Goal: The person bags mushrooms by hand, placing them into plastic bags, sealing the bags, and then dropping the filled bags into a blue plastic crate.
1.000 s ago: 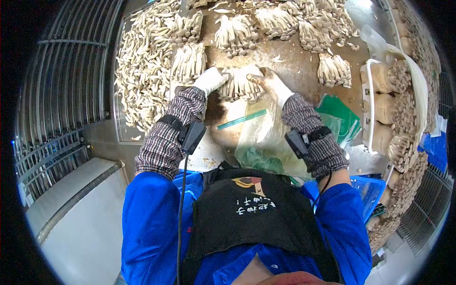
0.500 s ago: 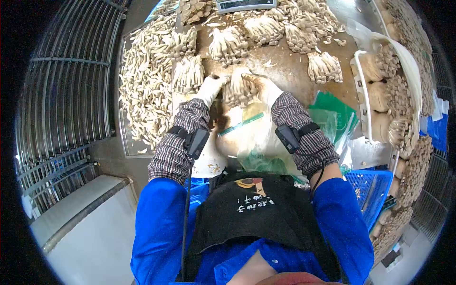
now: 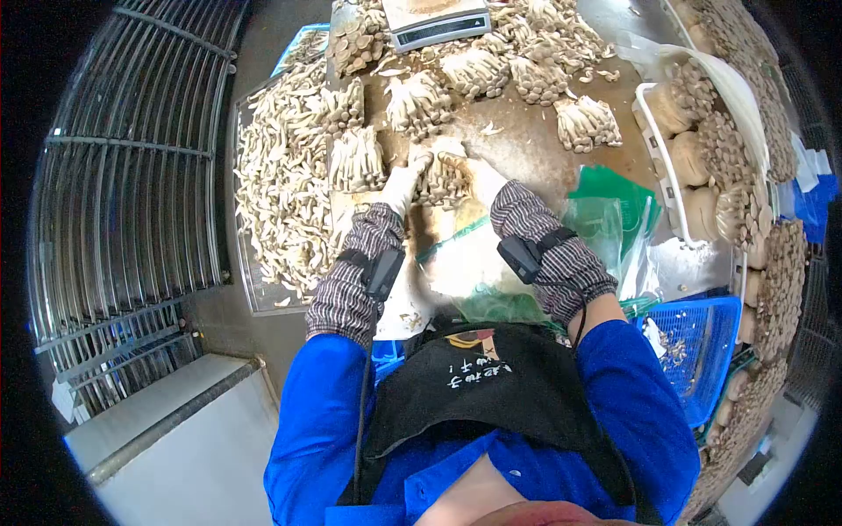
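Both gloved hands meet around one bunch of mushrooms (image 3: 441, 180) on the brown work surface. My left hand (image 3: 409, 175) closes on the bunch's left side, and my right hand (image 3: 478, 179) presses its right side. The caps point down toward my body and the pale stems lie at the top. Another bunch (image 3: 357, 160) lies just left of my left hand, and one more (image 3: 418, 103) is directly above. Clear plastic bags with green strips (image 3: 474, 272) lie between my forearms.
A heap of loose mushrooms (image 3: 285, 184) covers the left tray. A scale (image 3: 441, 31) stands at the top. Green bags (image 3: 614, 202) and a white crate of mushrooms (image 3: 667, 167) are at the right, above a blue basket (image 3: 693, 346). Metal racks (image 3: 132, 175) stand far left.
The camera view has shifted, bringing more of the scale into sight. Both hands are still around the bunch, now closer together near its top.
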`<state>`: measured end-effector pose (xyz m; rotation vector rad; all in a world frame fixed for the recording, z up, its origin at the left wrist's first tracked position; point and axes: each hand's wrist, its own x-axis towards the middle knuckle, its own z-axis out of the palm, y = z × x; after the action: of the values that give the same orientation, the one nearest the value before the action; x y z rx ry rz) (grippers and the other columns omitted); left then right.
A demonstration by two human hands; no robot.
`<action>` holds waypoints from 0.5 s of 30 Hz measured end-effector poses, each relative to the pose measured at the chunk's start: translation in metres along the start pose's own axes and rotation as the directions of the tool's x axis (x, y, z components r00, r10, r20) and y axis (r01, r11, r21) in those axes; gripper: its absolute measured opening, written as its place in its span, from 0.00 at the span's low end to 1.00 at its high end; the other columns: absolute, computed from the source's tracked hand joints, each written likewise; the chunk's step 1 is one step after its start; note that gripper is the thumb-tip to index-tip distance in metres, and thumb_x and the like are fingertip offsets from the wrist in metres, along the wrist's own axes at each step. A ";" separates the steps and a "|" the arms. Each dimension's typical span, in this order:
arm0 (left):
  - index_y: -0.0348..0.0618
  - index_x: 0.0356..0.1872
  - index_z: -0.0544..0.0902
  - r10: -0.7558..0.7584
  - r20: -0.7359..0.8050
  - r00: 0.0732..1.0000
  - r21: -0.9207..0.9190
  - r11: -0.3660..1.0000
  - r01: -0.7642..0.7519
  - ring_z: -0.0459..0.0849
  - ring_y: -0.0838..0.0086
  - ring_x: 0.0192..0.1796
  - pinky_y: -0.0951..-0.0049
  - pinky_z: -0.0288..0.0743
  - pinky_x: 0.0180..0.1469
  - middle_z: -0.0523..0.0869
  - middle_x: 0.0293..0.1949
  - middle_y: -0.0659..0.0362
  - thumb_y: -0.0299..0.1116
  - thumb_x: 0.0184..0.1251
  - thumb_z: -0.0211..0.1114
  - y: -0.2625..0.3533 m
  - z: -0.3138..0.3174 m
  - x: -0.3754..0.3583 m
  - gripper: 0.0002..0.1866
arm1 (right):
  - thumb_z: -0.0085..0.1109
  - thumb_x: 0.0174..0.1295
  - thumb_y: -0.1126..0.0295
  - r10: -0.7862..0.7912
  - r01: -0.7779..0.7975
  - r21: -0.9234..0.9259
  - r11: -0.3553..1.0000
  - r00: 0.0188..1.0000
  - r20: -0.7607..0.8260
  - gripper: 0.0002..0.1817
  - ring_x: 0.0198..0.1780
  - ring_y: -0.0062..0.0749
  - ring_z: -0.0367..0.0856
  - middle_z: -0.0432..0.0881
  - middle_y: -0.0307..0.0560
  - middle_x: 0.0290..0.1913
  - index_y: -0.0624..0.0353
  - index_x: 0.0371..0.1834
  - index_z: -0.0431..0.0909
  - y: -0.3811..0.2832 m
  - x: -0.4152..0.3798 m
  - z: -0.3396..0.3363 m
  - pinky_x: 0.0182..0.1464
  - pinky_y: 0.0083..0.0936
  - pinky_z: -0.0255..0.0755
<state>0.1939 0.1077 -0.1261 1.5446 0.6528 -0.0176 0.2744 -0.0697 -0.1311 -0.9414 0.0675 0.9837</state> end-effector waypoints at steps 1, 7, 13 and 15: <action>0.33 0.60 0.81 0.267 -0.061 0.962 0.158 0.954 -0.255 0.85 0.68 0.53 0.72 0.79 0.55 0.86 0.55 0.51 0.45 0.69 0.71 0.013 0.005 -0.008 0.28 | 0.73 0.63 0.61 0.003 -0.003 0.002 1.000 1.000 -0.009 0.21 0.39 0.26 0.85 0.88 0.43 0.42 0.63 0.54 0.83 -0.010 -0.002 0.006 0.41 0.25 0.80; 0.31 0.74 0.65 0.125 0.227 0.966 -0.029 0.992 -0.122 0.74 0.69 0.69 0.71 0.66 0.71 0.76 0.68 0.50 0.43 0.70 0.70 0.109 0.041 -0.088 0.39 | 0.67 0.67 0.72 -0.050 0.045 0.074 0.996 0.997 0.066 0.15 0.36 0.28 0.87 0.88 0.43 0.41 0.63 0.54 0.79 -0.065 -0.101 0.016 0.36 0.27 0.85; 0.34 0.72 0.70 0.078 0.680 0.729 0.274 0.895 -0.351 0.76 0.69 0.67 0.70 0.67 0.71 0.81 0.64 0.50 0.43 0.67 0.72 0.068 0.102 -0.079 0.37 | 0.58 0.74 0.72 0.128 -0.001 0.540 0.842 0.972 -0.198 0.09 0.40 0.24 0.87 0.87 0.45 0.43 0.61 0.54 0.79 -0.011 -0.219 -0.026 0.40 0.22 0.86; 0.34 0.72 0.69 -0.017 0.812 0.584 0.320 0.849 -0.420 0.75 0.65 0.69 0.67 0.66 0.73 0.79 0.66 0.47 0.48 0.67 0.70 0.070 0.132 -0.080 0.39 | 0.56 0.75 0.71 -0.004 -0.034 0.826 0.563 0.999 0.044 0.10 0.44 0.29 0.87 0.87 0.48 0.47 0.60 0.55 0.78 0.037 -0.258 -0.054 0.45 0.23 0.86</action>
<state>0.2056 -0.0403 -0.0444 1.8665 -0.3101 -0.7196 0.1152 -0.2754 -0.0739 -0.0245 0.4735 0.8373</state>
